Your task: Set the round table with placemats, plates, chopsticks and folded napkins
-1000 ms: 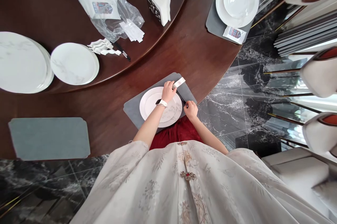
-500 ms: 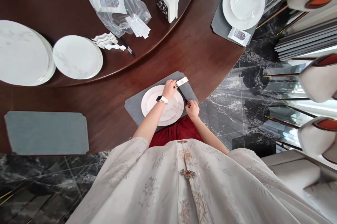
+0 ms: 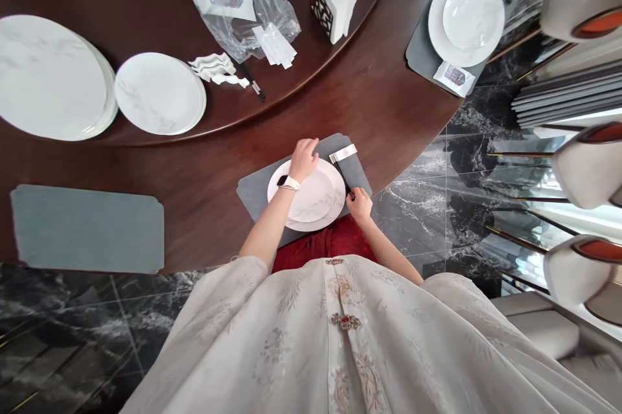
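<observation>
Where our hands work: at the edge of a dark wood round table (image 3: 204, 168), over a gray placemat (image 3: 255, 190) that bears two stacked white plates.

Left hand: our left hand (image 3: 302, 161), a white-strapped smartwatch (image 3: 289, 183) on its wrist, lies palm down across the far rim of the upper plate (image 3: 311, 197), fingers loosely together and only slightly curled; we cannot tell whether it has any grip.

Right hand: our right hand (image 3: 359, 205) is curled closed, its fingertips (image 3: 353, 197) pinching the lower end of black chopsticks (image 3: 343, 175).

Chopsticks: they lie slanted on the placemat, just beside the lower plate (image 3: 337, 210), with their upper end at a white paper sleeve (image 3: 343, 153).

Plates: the upper plate sits off-centre on the wider lower plate, both under our left forearm.

Around us: two stacks of marble-patterned plates (image 3: 158, 93) stand on the raised table centre, near a napkin holder (image 3: 330, 2) and a plastic bag (image 3: 233, 6). Another gray placemat (image 3: 87, 229) lies to our left.
</observation>
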Demonstrator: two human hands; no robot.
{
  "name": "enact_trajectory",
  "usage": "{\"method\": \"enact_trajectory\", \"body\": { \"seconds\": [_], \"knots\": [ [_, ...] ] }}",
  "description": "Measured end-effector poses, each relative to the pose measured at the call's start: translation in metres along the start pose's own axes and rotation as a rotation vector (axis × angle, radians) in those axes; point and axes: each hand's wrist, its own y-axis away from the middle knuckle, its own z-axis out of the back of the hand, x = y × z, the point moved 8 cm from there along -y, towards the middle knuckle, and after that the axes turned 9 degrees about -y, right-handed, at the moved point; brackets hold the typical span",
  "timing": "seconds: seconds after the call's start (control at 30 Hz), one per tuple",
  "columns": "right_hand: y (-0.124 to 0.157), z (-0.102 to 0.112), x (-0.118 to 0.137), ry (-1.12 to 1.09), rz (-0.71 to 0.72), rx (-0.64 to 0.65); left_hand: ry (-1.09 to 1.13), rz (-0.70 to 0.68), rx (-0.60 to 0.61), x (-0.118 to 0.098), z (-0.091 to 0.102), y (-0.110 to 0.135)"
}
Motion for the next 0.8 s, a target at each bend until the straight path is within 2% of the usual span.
{"method": "enact_trajectory", "body": {
  "seconds": [0.1,0.17,0.23,0.27,0.33,0.47,0.53,0.57,0.6,0.67,0.73,0.8],
  "knots": [
    [0.005,0.004,-0.001,0.002,0.021,0.015,-0.071,0.226,-0.164,0.060,0.059,0.006],
    [0.006,0.012,0.002,-0.028,0.013,-0.003,-0.149,0.388,-0.231,0.102,0.097,0.015],
    [-0.007,0.023,0.017,-0.085,0.002,-0.049,-0.234,0.522,-0.211,0.137,0.124,0.023],
    [-0.022,0.029,0.034,-0.119,0.019,-0.077,-0.271,0.565,-0.175,0.150,0.132,0.026],
    [-0.068,0.038,0.091,-0.189,0.135,-0.113,-0.322,0.599,-0.096,0.165,0.140,0.028],
    [-0.191,0.038,0.266,-0.282,0.502,-0.078,-0.351,0.600,-0.044,0.172,0.141,0.024],
    [-0.248,0.034,0.336,-0.293,0.515,-0.089,-0.356,0.605,-0.035,0.173,0.140,0.024],
    [-0.272,0.033,0.358,-0.289,0.461,-0.116,-0.357,0.606,-0.031,0.175,0.139,0.025],
    [-0.291,0.031,0.373,-0.273,0.389,-0.129,-0.355,0.603,-0.027,0.177,0.139,0.026],
    [-0.314,0.026,0.383,-0.223,0.232,-0.100,-0.346,0.592,-0.026,0.181,0.139,0.030],
    [-0.321,0.022,0.378,-0.183,0.128,-0.024,-0.333,0.585,-0.031,0.186,0.141,0.035],
    [-0.316,0.024,0.371,-0.204,0.115,0.022,-0.315,0.582,-0.031,0.190,0.143,0.038]
  ]
}}
